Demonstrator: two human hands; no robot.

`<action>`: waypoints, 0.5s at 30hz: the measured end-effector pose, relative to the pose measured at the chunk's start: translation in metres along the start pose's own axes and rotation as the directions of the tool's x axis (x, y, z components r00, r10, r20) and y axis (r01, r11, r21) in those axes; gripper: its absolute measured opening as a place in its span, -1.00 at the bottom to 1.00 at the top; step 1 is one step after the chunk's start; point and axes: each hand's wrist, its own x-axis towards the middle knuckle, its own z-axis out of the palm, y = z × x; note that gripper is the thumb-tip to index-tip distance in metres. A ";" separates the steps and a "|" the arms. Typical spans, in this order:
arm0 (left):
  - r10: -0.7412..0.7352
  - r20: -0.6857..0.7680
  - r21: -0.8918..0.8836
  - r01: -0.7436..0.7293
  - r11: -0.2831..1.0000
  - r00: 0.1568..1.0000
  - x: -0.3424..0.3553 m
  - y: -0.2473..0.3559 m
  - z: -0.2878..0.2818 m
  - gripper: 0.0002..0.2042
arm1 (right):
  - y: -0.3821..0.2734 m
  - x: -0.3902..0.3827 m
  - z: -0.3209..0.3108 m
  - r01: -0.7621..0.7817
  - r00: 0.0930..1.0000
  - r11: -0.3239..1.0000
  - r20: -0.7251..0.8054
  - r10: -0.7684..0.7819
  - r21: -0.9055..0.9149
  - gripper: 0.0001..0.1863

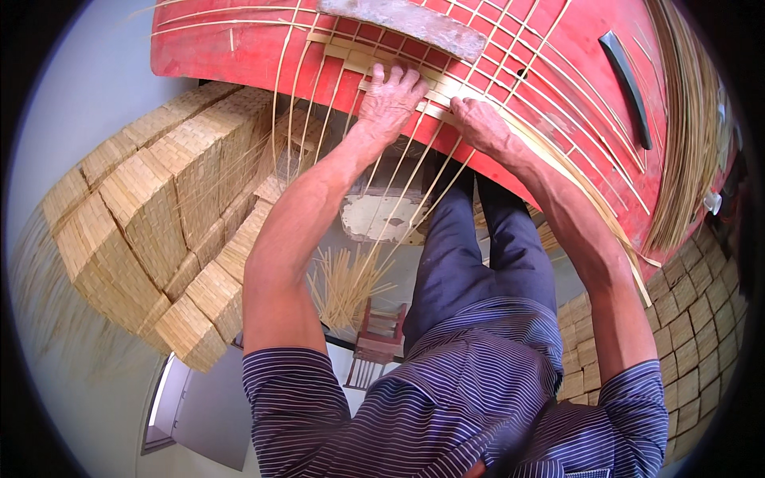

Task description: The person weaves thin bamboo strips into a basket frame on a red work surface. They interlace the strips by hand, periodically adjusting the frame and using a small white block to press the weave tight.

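My left hand [390, 99] lies on a lattice of thin bamboo strips, its fingers spread and pressing on the wide pale slats [348, 56] woven through the near side. Close beside it, my right hand [482, 126] is closed, thumb and fingers pinching a long flat bamboo strip [586, 183]. That strip trails back past my right forearm and over the table's edge. Just beyond my hands, a heavy, worn bar [406, 28] rests across the lattice. Several thin strip ends hang toward me over the near edge. My right fingertips are partly hidden.
The red table [215, 48] bears the lattice. At its right lie a dark curved tool [627, 92] and a thick bundle of thin strips [677, 127]. Tall stacks of woven bamboo pieces [159, 191] stand left; more [685, 334] are lower right. Loose strips [351, 287] lie below, near a small stool [378, 331].
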 end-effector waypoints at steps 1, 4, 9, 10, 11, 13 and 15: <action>-0.002 -0.006 -0.007 0.002 1.000 1.000 0.001 0.001 0.000 -0.61 | 0.004 0.000 0.002 0.002 1.000 1.000 0.001 -0.002 0.002 -0.79; -0.009 0.008 -0.018 0.009 1.000 1.000 0.000 0.000 0.003 -0.61 | 0.006 0.001 0.005 0.032 0.999 0.999 -0.013 -0.032 0.007 -0.78; -0.008 0.009 -0.067 0.009 0.998 1.000 0.003 0.000 0.001 -0.59 | 0.010 0.002 0.009 0.066 0.994 0.997 -0.086 -0.062 0.045 -0.84; -0.013 0.004 -0.062 0.013 0.998 1.000 0.003 -0.002 0.001 -0.59 | 0.009 0.002 0.008 0.070 0.993 0.996 -0.096 -0.064 0.057 -0.84; -0.013 -0.004 -0.064 0.012 0.998 1.000 0.003 -0.001 0.002 -0.58 | 0.007 0.001 0.004 0.049 0.997 0.997 -0.056 -0.046 0.053 -0.84; -0.017 -0.005 -0.076 0.017 0.997 1.000 0.002 -0.001 0.002 -0.57 | 0.003 0.004 -0.002 0.006 1.000 0.999 0.023 -0.007 0.045 -0.83; -0.021 0.000 -0.100 0.020 0.995 1.000 0.005 -0.003 -0.001 -0.56 | 0.006 -0.002 -0.005 0.034 0.998 0.992 -0.063 -0.027 0.118 -0.83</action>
